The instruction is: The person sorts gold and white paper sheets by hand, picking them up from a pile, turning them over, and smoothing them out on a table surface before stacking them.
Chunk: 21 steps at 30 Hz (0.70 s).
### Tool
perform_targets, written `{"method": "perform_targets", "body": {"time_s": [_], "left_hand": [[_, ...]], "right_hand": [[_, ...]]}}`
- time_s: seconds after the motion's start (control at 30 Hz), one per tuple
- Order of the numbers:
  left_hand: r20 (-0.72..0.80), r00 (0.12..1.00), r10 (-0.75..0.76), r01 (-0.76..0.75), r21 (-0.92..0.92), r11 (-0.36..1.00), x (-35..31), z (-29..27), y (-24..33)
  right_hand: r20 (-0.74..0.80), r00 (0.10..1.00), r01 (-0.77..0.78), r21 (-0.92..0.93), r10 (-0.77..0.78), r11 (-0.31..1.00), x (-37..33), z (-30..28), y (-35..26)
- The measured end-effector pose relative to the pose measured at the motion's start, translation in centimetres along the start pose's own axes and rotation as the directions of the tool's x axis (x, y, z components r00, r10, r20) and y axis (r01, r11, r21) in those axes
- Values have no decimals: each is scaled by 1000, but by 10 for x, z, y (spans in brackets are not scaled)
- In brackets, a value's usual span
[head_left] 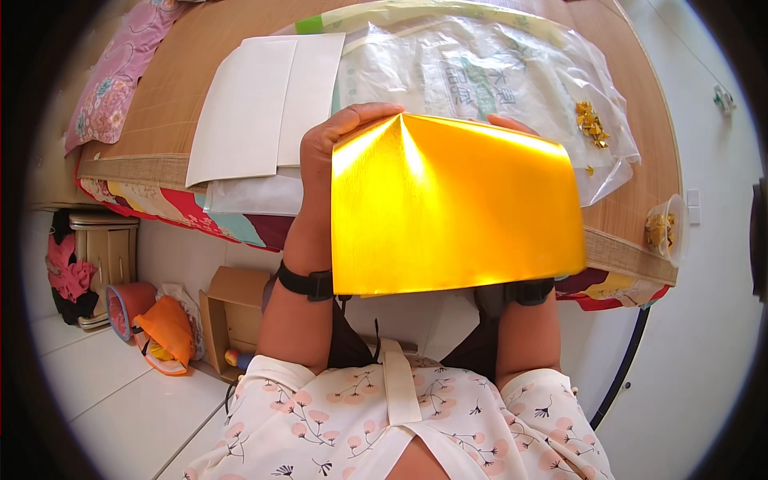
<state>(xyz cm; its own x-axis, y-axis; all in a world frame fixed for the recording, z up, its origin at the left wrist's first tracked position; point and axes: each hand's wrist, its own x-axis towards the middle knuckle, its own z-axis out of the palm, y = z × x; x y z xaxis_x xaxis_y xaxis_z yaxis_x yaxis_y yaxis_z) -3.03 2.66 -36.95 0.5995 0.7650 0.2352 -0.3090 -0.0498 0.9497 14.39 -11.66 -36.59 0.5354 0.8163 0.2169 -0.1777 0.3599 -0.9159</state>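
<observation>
The left hand [326, 136] grasps the gold foil sheet [460, 216] by its far edge; whether the right hand [512, 123], mostly hidden behind, grips is unclear; both probably keep it spread between them.

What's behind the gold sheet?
Behind the gold sheet, the left hand and clear plastic bag show partly. The right hand shows only fingers; the rest of it is covered.

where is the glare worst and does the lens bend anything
Head view: glare looks worst on the gold sheet, brightest near its top edge; head view: paler shine on the clear plastic bag; head view: the right edge of the brown mat bows, and the picture's corners go black.
</observation>
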Motion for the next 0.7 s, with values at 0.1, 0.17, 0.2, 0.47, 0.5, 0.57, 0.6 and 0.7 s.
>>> {"method": "perform_targets", "body": {"time_s": [0.1, 0.17, 0.2, 0.47, 0.5, 0.57, 0.6, 0.7], "left_hand": [[52, 990, 133, -140, 157, 978, 4, 1, 7], [96, 995, -30, 25, 50, 998, 6, -4, 4], [74, 992, -104, 111, -103, 988, 3, -2, 10], [73, 924, -374, 358, 175, 917, 6, -23, 6], [106, 914, -392, 389, 44, 920, 6, -19, 3], [115, 850, -515, 518, 5, 856, 7, -19, 5], [114, 849, -515, 518, 6, 855, 6, -19, 5], [65, 871, -487, 490, -36, 871, 5, -11, 2]], "right_hand": [[-5, 982, 172, -374, -187, 911, 6, -12, 4], [-3, 976, 204, -316, -216, 927, 4, -16, 6], [-2, 975, 213, -295, -224, 931, 4, -18, 8], [25, 993, -105, -267, 116, 958, 14, -40, 3], [-9, 996, -92, -170, 92, 981, 16, -28, -2], [-56, 991, -128, -106, 123, 986, 16, -24, 2], [-56, 991, -129, -105, 124, 986, 16, -23, 3], [-127, 974, -200, -101, 186, 975, 17, -18, 7]]}}
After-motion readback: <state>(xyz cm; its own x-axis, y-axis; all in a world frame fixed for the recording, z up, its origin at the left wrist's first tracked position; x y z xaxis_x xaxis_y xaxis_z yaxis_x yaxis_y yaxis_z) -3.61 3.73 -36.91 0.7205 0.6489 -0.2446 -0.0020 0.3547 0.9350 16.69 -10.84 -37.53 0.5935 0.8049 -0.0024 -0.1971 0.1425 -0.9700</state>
